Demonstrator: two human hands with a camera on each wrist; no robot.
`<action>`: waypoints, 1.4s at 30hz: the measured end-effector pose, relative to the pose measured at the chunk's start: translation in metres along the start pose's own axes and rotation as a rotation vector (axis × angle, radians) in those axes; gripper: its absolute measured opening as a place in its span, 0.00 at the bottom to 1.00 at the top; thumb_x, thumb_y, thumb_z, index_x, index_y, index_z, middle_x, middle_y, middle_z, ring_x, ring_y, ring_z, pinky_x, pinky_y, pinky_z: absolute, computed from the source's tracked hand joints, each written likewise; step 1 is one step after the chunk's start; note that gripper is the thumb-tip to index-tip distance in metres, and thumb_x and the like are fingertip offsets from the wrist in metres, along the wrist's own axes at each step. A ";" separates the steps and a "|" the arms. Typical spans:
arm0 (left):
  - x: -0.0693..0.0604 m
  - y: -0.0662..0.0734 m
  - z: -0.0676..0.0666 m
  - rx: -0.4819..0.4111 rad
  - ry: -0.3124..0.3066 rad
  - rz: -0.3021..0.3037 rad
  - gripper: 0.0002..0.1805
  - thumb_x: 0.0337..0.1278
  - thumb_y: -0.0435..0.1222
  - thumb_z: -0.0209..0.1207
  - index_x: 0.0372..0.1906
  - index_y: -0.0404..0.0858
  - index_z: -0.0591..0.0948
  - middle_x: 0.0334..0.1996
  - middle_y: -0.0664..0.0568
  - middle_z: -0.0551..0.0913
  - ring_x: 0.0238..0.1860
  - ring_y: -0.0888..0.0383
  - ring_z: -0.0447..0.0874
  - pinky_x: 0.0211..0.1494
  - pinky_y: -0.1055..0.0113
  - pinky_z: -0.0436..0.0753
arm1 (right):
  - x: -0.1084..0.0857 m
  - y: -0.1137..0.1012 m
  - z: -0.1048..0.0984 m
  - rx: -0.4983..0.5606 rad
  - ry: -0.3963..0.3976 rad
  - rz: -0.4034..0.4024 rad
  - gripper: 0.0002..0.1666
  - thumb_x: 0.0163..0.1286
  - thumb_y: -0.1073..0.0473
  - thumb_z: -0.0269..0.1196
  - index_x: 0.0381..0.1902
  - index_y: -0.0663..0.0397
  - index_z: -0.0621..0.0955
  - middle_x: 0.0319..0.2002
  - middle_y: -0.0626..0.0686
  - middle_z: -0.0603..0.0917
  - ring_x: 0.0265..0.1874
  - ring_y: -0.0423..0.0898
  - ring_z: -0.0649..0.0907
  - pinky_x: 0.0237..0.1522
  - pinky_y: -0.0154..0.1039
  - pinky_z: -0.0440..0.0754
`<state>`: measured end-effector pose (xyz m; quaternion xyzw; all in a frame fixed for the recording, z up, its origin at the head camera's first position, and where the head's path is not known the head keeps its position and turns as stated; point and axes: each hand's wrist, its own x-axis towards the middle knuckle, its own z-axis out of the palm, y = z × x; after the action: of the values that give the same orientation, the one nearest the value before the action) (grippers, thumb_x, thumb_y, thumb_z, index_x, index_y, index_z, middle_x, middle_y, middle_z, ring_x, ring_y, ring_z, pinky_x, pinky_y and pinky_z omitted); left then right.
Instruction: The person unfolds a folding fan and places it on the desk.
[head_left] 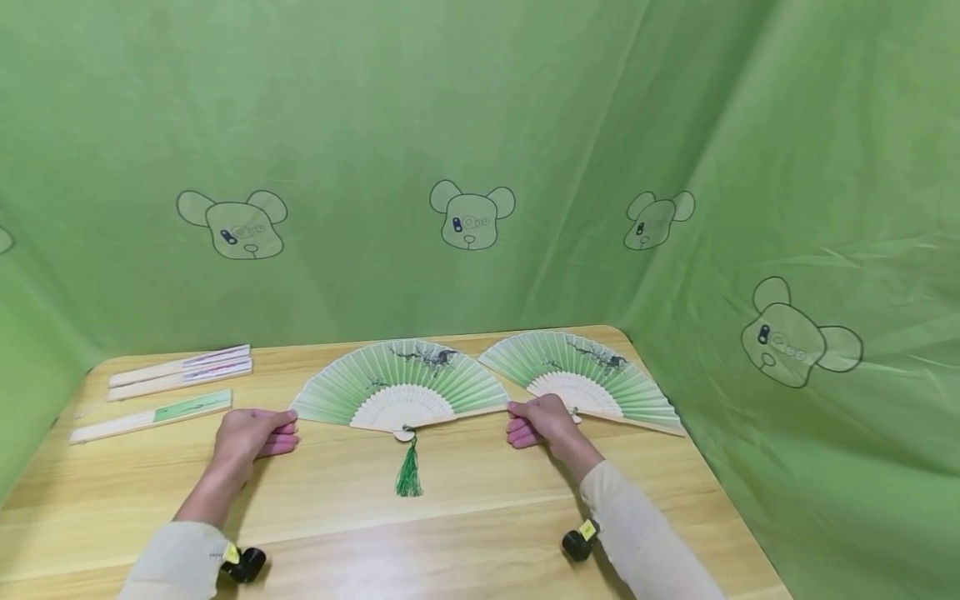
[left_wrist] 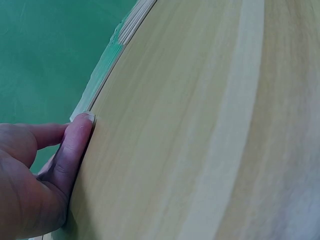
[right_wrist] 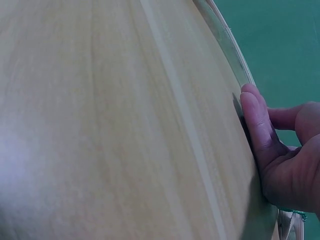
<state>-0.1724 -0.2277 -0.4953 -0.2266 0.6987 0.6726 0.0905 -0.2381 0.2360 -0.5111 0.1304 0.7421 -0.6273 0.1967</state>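
An opened green folding fan (head_left: 330, 387) with a branch pattern and pale ribs lies spread at the middle of the table. Its green tassel (head_left: 408, 475) hangs down toward the near side. My left hand (head_left: 247, 433) pinches the fan's left end between thumb and finger; in the left wrist view the thumb (left_wrist: 75, 145) is at the pleated corner. At the other end, my right hand (head_left: 543, 423) pinches the outer rib. A second opened green fan (head_left: 637, 393) lies to the right, partly behind the right hand and wrist.
Three folded fans lie at the left: one with a green section (head_left: 191, 407), and two with purplish patterns, a nearer one (head_left: 180, 378) and a farther one (head_left: 168, 367). The wooden table (head_left: 337, 517) meets green curtains (head_left: 360, 167) at the back and right.
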 end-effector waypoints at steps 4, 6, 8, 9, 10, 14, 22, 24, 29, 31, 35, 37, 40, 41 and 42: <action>0.000 -0.001 0.000 0.002 0.003 0.001 0.20 0.69 0.32 0.64 0.57 0.21 0.77 0.24 0.52 0.90 0.25 0.60 0.92 0.36 0.66 0.94 | 0.001 0.000 0.000 -0.001 0.003 -0.002 0.14 0.76 0.59 0.63 0.40 0.69 0.80 0.20 0.51 0.87 0.17 0.43 0.87 0.25 0.38 0.93; 0.000 -0.001 0.000 0.002 0.007 0.000 0.20 0.69 0.32 0.64 0.57 0.21 0.78 0.24 0.52 0.90 0.25 0.60 0.92 0.36 0.66 0.94 | 0.000 0.000 0.000 -0.002 -0.001 -0.008 0.15 0.76 0.59 0.63 0.41 0.70 0.80 0.20 0.51 0.87 0.17 0.43 0.87 0.24 0.38 0.93; 0.000 -0.001 0.000 0.002 0.009 0.001 0.19 0.69 0.32 0.64 0.56 0.21 0.78 0.24 0.52 0.90 0.25 0.60 0.92 0.36 0.66 0.94 | 0.000 0.000 0.000 -0.001 -0.002 -0.014 0.15 0.76 0.59 0.63 0.42 0.71 0.79 0.20 0.51 0.87 0.17 0.43 0.87 0.24 0.38 0.92; 0.001 -0.001 0.000 0.002 0.009 0.001 0.19 0.69 0.32 0.64 0.56 0.22 0.78 0.24 0.52 0.90 0.25 0.60 0.92 0.36 0.66 0.94 | -0.001 0.000 0.001 0.000 -0.001 -0.015 0.15 0.76 0.59 0.63 0.43 0.72 0.79 0.20 0.51 0.87 0.16 0.43 0.87 0.24 0.38 0.92; 0.001 -0.001 0.000 0.000 0.008 0.002 0.18 0.69 0.32 0.64 0.56 0.22 0.79 0.24 0.52 0.90 0.25 0.60 0.92 0.36 0.66 0.94 | -0.001 0.000 0.001 0.000 0.000 -0.015 0.15 0.76 0.59 0.63 0.43 0.72 0.79 0.20 0.51 0.87 0.16 0.43 0.87 0.24 0.38 0.92; 0.000 0.000 0.000 -0.002 -0.001 -0.003 0.17 0.69 0.32 0.63 0.55 0.22 0.79 0.24 0.52 0.90 0.25 0.60 0.92 0.37 0.66 0.94 | 0.000 0.001 0.001 0.001 0.004 -0.016 0.14 0.76 0.60 0.63 0.42 0.71 0.79 0.19 0.51 0.86 0.16 0.43 0.87 0.23 0.37 0.92; 0.000 -0.002 0.000 0.024 -0.017 0.001 0.18 0.72 0.32 0.61 0.57 0.22 0.77 0.26 0.54 0.89 0.26 0.61 0.91 0.36 0.66 0.94 | -0.001 0.002 -0.001 0.015 0.005 -0.025 0.15 0.76 0.60 0.63 0.44 0.72 0.79 0.20 0.52 0.87 0.17 0.43 0.87 0.24 0.38 0.93; -0.001 -0.002 -0.001 0.035 -0.024 0.006 0.19 0.74 0.32 0.59 0.59 0.21 0.76 0.27 0.54 0.89 0.26 0.61 0.91 0.37 0.66 0.94 | -0.002 0.002 -0.002 0.013 0.004 -0.024 0.15 0.76 0.60 0.62 0.44 0.72 0.79 0.21 0.52 0.87 0.17 0.43 0.87 0.25 0.38 0.93; -0.005 -0.003 -0.003 0.071 -0.054 0.021 0.22 0.77 0.33 0.54 0.63 0.19 0.73 0.30 0.54 0.89 0.28 0.61 0.91 0.38 0.66 0.94 | -0.003 0.002 -0.003 0.021 -0.016 -0.016 0.15 0.79 0.60 0.58 0.45 0.72 0.79 0.23 0.52 0.87 0.18 0.43 0.87 0.25 0.37 0.92; -0.007 -0.001 -0.003 0.105 -0.056 0.037 0.22 0.77 0.34 0.53 0.64 0.19 0.73 0.31 0.53 0.89 0.29 0.61 0.91 0.39 0.66 0.94 | -0.005 0.002 -0.003 0.038 -0.028 -0.012 0.15 0.80 0.60 0.56 0.45 0.72 0.79 0.24 0.52 0.87 0.18 0.43 0.87 0.25 0.37 0.92; -0.012 0.002 -0.001 0.211 -0.046 0.102 0.22 0.77 0.35 0.54 0.62 0.20 0.75 0.36 0.47 0.89 0.30 0.61 0.91 0.40 0.66 0.95 | -0.009 0.002 -0.001 0.078 -0.047 0.008 0.15 0.81 0.60 0.55 0.47 0.71 0.79 0.26 0.53 0.88 0.19 0.43 0.88 0.27 0.38 0.93; -0.014 0.003 -0.001 0.270 -0.039 0.138 0.21 0.76 0.35 0.55 0.60 0.20 0.76 0.39 0.43 0.90 0.30 0.60 0.90 0.39 0.66 0.94 | -0.012 0.001 0.001 0.080 -0.059 0.005 0.16 0.81 0.59 0.55 0.48 0.71 0.79 0.27 0.53 0.88 0.20 0.43 0.88 0.28 0.38 0.93; -0.017 0.004 0.001 0.384 -0.022 0.191 0.19 0.75 0.36 0.56 0.57 0.23 0.80 0.41 0.39 0.89 0.30 0.59 0.89 0.36 0.67 0.94 | -0.017 0.000 0.004 0.070 -0.069 -0.009 0.16 0.80 0.59 0.56 0.49 0.72 0.79 0.29 0.53 0.89 0.21 0.43 0.88 0.30 0.38 0.94; -0.018 0.004 0.001 0.428 -0.018 0.213 0.18 0.75 0.36 0.57 0.55 0.23 0.81 0.41 0.38 0.89 0.30 0.59 0.89 0.35 0.67 0.93 | -0.019 -0.001 0.005 0.061 -0.070 -0.018 0.17 0.80 0.59 0.56 0.50 0.72 0.79 0.30 0.54 0.89 0.22 0.42 0.88 0.30 0.38 0.94; -0.018 0.004 0.001 0.478 -0.013 0.238 0.18 0.74 0.36 0.57 0.54 0.24 0.82 0.39 0.39 0.89 0.29 0.58 0.88 0.33 0.67 0.93 | -0.021 -0.001 0.005 0.051 -0.069 -0.024 0.17 0.80 0.60 0.56 0.50 0.73 0.79 0.30 0.54 0.89 0.22 0.42 0.88 0.30 0.38 0.94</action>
<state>-0.1583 -0.2233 -0.4837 -0.1109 0.8589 0.4956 0.0661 -0.2195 0.2319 -0.5013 0.1051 0.7201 -0.6526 0.2113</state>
